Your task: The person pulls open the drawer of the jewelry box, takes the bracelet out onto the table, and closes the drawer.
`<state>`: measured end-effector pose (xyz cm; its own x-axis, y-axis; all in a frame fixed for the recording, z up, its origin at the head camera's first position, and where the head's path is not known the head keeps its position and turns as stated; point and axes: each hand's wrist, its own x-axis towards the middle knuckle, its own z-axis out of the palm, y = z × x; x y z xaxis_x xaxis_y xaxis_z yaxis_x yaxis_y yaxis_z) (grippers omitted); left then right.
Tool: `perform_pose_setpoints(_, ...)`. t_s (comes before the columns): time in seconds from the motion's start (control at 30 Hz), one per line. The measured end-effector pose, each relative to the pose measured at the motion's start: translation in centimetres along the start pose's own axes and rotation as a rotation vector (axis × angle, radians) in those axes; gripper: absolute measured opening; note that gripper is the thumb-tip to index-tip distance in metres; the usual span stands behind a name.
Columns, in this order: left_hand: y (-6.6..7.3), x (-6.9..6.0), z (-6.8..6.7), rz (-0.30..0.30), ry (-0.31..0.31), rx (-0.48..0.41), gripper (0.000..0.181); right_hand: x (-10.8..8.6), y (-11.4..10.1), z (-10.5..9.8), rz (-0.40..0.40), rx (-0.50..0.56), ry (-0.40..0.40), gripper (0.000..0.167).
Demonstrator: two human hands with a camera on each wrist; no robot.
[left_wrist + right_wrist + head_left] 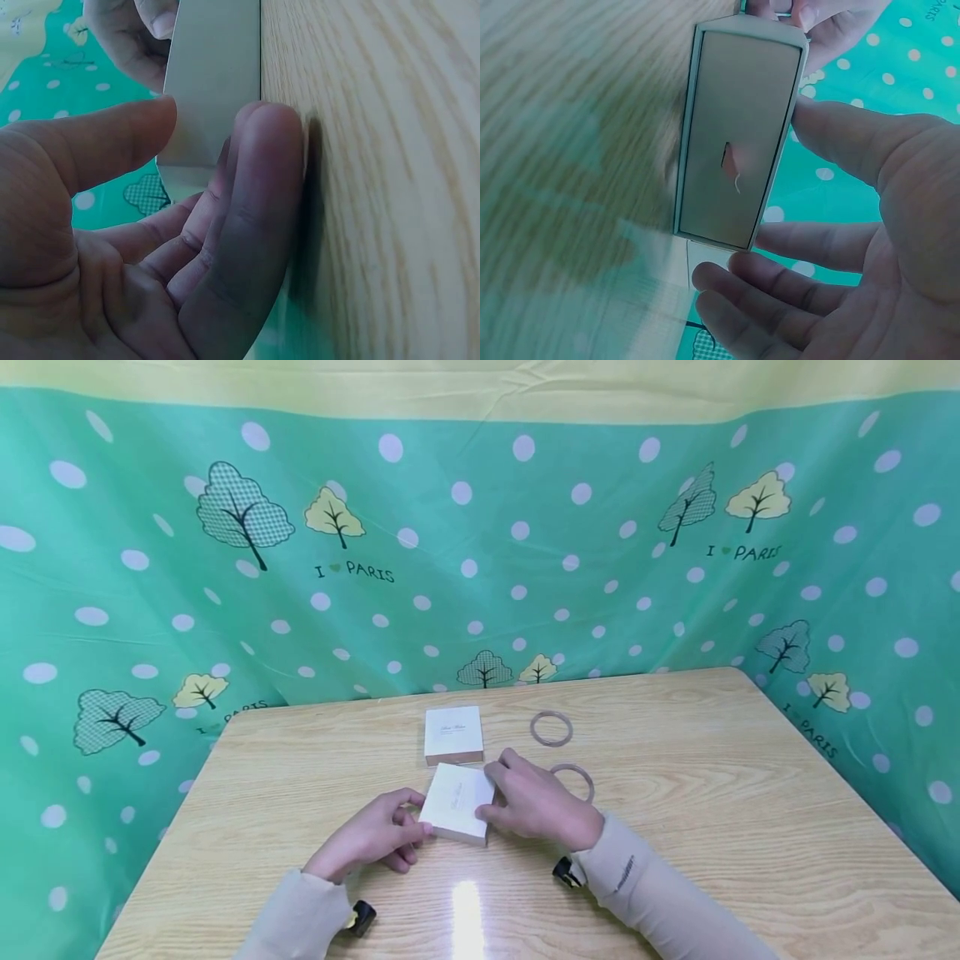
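Note:
A flat white box [455, 803] with faint lettering on its lid sits between both hands on the table. My left hand [378, 833] holds its left end, thumb at the near corner and fingers along the side. Across the box, my right hand [536, 800] grips the right part, thumb by the near edge and fingertips at the far corner. The right wrist view shows the box's end panel [742, 97], set inside an outer sleeve, with a small pink ribbon tab [730, 161] poking from a slot. Its contents are hidden.
Behind it lies a second white box [453, 732] with lettering. Two pinkish-grey bangles [551, 742] lie to the right, the nearer one partly covered by the right hand. A polka-dot cloth [480, 560] hangs behind the wooden table [712, 793].

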<state>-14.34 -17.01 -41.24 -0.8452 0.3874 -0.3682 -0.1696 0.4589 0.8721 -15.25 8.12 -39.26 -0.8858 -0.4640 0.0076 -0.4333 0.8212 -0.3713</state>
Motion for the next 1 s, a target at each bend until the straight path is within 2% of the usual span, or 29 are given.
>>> perform_pose_setpoints(0.53, 0.39, -0.18, 0.06, -0.016, 0.021, 0.009, 0.055, -0.17, -0.06, -0.19, 0.022, -0.013, -0.018, 0.057)
perform_pose_setpoints(0.8, 0.29, -0.01, 0.22, -0.005, 0.064, 0.035, 0.052, -0.19, -0.15, -0.11, 0.027, -0.008, -0.018, 0.057)
perform_pose_setpoints(1.0, 0.38, -0.01, 0.54, 0.002, 0.119, 0.048, 0.048, -0.11, -0.21, -0.01, 0.022, -0.007, -0.013, 0.054)
